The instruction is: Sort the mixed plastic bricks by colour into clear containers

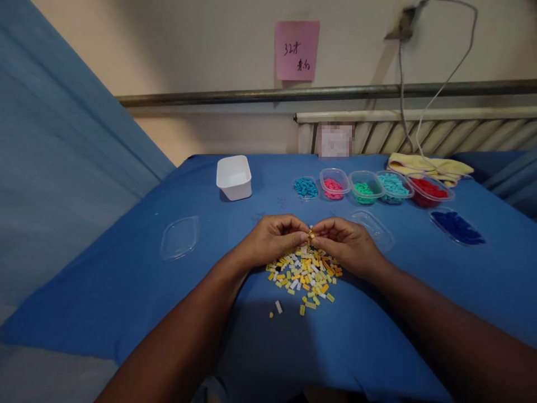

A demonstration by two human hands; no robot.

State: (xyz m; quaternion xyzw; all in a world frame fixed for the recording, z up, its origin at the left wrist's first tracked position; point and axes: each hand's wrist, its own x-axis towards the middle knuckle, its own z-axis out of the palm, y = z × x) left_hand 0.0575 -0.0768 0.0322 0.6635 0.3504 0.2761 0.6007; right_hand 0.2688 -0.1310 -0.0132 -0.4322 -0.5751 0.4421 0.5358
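Observation:
My left hand (282, 239) and my right hand (344, 242) meet fingertip to fingertip over the table. Both are closed in a pinch on small yellow building bricks (311, 235) between them; how many bricks, and whether they are joined, I cannot make out. Just below my hands spreads a loose pile of small bricks (308, 274) in yellow, white and orange, with a dark one or two among them. A white brick (278, 307) lies apart at the pile's near left, beside a tiny yellow piece (271, 315).
A white tub (235, 178) stands at the back left. Clear containers hold blue, pink (333, 188), green (364, 192), light blue and red bricks (430, 190). Dark blue bricks (457, 226) lie at the right. Clear lids (180, 238) and a yellow cloth (428, 165) rest on the blue tablecloth (126, 280).

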